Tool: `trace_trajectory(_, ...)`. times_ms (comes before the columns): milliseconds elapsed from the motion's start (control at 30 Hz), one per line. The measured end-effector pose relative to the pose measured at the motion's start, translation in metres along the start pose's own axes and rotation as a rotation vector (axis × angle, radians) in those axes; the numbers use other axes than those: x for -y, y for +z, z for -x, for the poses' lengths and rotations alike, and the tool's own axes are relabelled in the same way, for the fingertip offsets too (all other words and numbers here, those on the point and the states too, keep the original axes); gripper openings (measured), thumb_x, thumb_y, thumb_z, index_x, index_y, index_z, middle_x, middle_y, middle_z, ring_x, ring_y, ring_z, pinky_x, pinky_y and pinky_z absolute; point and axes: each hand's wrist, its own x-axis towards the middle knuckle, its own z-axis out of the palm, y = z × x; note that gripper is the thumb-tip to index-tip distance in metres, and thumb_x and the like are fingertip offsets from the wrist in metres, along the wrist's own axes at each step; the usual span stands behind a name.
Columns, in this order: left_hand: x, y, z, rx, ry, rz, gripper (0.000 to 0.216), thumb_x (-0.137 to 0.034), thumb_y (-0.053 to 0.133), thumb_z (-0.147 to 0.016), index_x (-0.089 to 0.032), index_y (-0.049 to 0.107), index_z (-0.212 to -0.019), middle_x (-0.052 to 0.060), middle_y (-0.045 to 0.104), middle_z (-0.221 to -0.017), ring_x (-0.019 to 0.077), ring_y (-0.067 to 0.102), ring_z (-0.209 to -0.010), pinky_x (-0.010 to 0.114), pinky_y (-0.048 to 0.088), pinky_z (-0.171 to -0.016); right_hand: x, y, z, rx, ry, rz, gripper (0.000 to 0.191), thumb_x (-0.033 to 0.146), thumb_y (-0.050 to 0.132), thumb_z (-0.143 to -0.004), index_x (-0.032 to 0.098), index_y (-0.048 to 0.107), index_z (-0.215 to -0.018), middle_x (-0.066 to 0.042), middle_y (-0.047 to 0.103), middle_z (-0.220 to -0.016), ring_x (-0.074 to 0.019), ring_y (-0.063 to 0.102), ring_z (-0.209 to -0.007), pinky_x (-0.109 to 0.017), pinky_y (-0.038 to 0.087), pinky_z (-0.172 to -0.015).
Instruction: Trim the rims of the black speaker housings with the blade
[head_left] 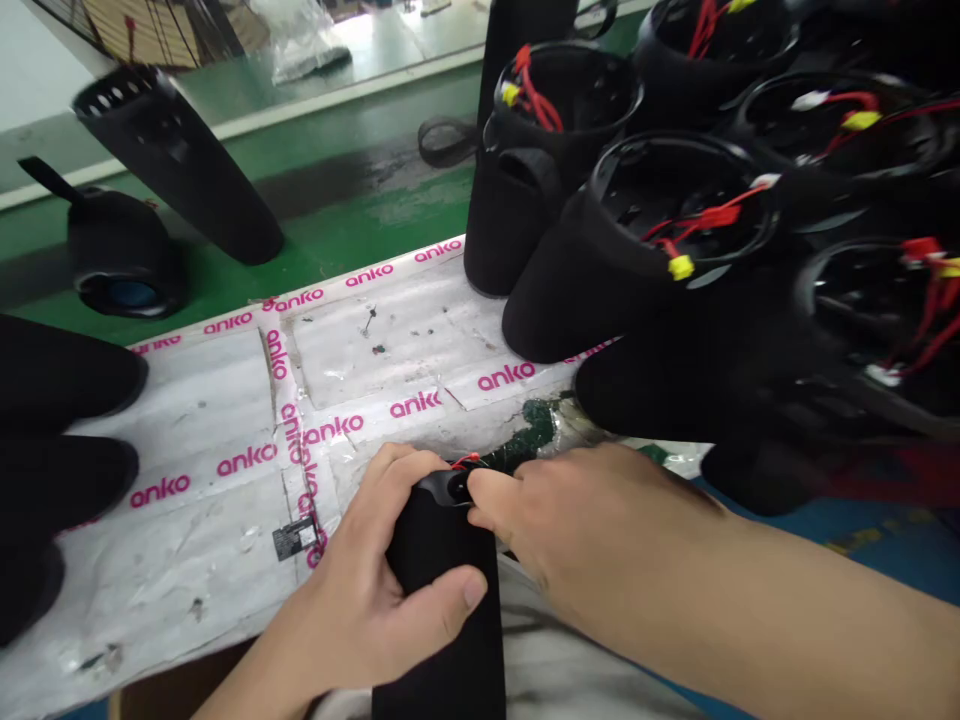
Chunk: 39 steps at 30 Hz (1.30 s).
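A black fabric-covered speaker housing stands out toward me at the front edge of the bench. My left hand is wrapped round its upper part, the thumb lying across the fabric. At the rim, my right hand has its fingers closed beside a dark strap or tab with a round hole; whatever its fingertips pinch is hidden. A bit of red wire shows just behind the rim, between my two hands.
Several open black housings with red wires and yellow connectors crowd the right, including one near housing. More housings lie at left. A tilted cylinder and a smaller black speaker stand behind the taped cardboard. A small label lies on it.
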Motion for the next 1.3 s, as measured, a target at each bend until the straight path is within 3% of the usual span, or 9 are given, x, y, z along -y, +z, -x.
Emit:
trace_trajectory(100,0.004,0.0,0.004,-0.014,0.014,-0.017,0.044,-0.031,0.075,-0.096,-0.04,0.054,-0.134,0.0,0.06,-0.117,0.0245,0.064,-0.106,0.036,0.057,-0.093,0.001,0.003,0.007,-0.106,0.011,0.015,0.033,0.011,0.079,-0.068,0.028,0.053,-0.077,0.008,0.056,-0.053,-0.0189,0.058,-0.036,-0.031,0.012,-0.044)
trace_trajectory(167,0.012,-0.005,0.014,-0.034,0.024,-0.046,0.049,-0.035,0.072,-0.1,-0.041,0.052,-0.145,0.005,0.058,-0.134,0.0318,0.06,-0.126,0.046,0.055,-0.108,0.004,0.008,0.019,-0.209,0.031,0.014,0.025,0.016,0.077,-0.078,0.028,0.056,-0.081,0.005,0.059,-0.06,-0.0203,0.061,-0.04,-0.033,0.02,-0.043)
trace_trajectory(267,0.026,-0.018,0.036,-0.065,0.023,-0.153,0.06,-0.035,0.061,-0.108,-0.048,0.041,-0.163,0.008,0.039,-0.162,0.0401,0.036,-0.155,0.063,0.036,-0.128,0.006,0.018,0.038,-0.336,0.042,-0.059,0.01,0.024,0.051,-0.108,0.026,0.059,-0.103,0.004,0.067,-0.07,-0.0192,0.066,-0.049,-0.036,0.038,-0.044)
trace_trajectory(367,0.026,-0.028,0.056,-0.065,-0.035,-0.197,0.06,-0.029,0.049,-0.113,-0.054,0.038,-0.166,0.004,0.038,-0.166,0.0361,0.036,-0.158,0.059,0.036,-0.13,0.006,0.03,0.05,-0.378,0.069,-0.224,0.021,0.027,0.035,-0.118,0.022,0.053,-0.128,0.001,0.079,-0.087,-0.0176,0.075,-0.063,-0.033,0.052,-0.053)
trace_trajectory(533,0.003,-0.016,0.065,-0.283,-0.259,-0.106,0.045,-0.036,0.034,-0.115,-0.043,0.057,-0.152,0.005,0.042,-0.172,0.0394,0.037,-0.163,0.066,0.03,-0.132,0.022,0.045,0.049,-0.339,0.072,-0.43,0.021,0.02,0.038,-0.116,0.023,0.052,-0.131,0.0,0.081,-0.096,-0.0184,0.078,-0.07,-0.033,0.057,-0.06)
trace_trajectory(633,-0.004,-0.005,0.063,-0.362,-0.288,-0.054,0.035,-0.044,0.049,-0.111,-0.039,0.055,-0.145,0.007,0.043,-0.171,0.039,0.041,-0.161,0.067,0.031,-0.131,0.032,0.051,0.04,-0.352,0.02,-0.484,0.022,0.013,0.037,-0.113,0.022,0.051,-0.126,0.001,0.078,-0.094,-0.0156,0.077,-0.073,-0.029,0.056,-0.063)
trace_trajectory(800,-0.004,-0.004,0.056,-0.342,-0.273,-0.063,0.049,-0.039,0.088,-0.09,-0.036,0.056,-0.128,0.008,0.053,-0.157,0.0371,0.055,-0.148,0.061,0.047,-0.122,0.034,0.058,0.026,-0.49,-0.056,-0.336,0.023,0.01,0.035,-0.108,0.021,0.051,-0.121,-0.002,0.074,-0.09,-0.0188,0.073,-0.069,-0.031,0.051,-0.054)
trace_trajectory(1067,-0.009,0.006,0.04,-0.291,-0.146,-0.071,0.065,-0.014,0.076,-0.082,-0.043,0.054,-0.136,0.004,0.049,-0.154,0.0364,0.054,-0.145,0.065,0.047,-0.12,0.035,0.051,0.027,-0.534,-0.039,-0.11,0.023,0.01,0.041,-0.101,0.019,0.053,-0.12,0.001,0.066,-0.077,-0.0204,0.063,-0.058,-0.035,0.045,-0.052)
trace_trajectory(1300,-0.022,0.012,0.026,-0.141,-0.122,-0.174,0.082,-0.004,0.071,-0.073,-0.046,0.048,-0.139,0.003,0.047,-0.149,0.0376,0.048,-0.148,0.067,0.045,-0.122,0.031,0.041,0.035,-0.448,-0.004,0.051,0.038,0.003,0.046,-0.082,0.025,0.05,-0.114,0.005,0.058,-0.076,-0.0188,0.056,-0.06,-0.036,0.038,-0.059)
